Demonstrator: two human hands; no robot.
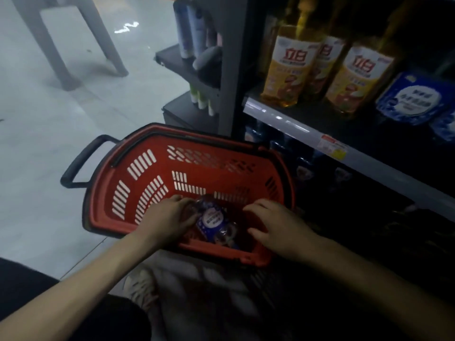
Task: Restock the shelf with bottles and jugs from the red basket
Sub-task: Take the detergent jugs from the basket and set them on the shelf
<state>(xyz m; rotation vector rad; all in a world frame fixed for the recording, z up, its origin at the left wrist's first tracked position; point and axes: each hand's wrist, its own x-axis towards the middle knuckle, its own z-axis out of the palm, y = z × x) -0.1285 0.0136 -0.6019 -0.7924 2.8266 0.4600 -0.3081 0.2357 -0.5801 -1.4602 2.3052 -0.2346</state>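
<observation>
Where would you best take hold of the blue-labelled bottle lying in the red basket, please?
Grip its body across the width, from above. The blue-labelled bottle lies flat in the red basket, label up, and the walls block a sideways approach. The left hand holds its left flank; the right hand could take the other.

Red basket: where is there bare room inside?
In the red plastic basket the far half is bare, from the slotted far wall to the blue-labelled bottle. The near end is crowded: left hand gripping the bottle, right hand beside it.

Red "立白" on the yellow bottles.
</observation>
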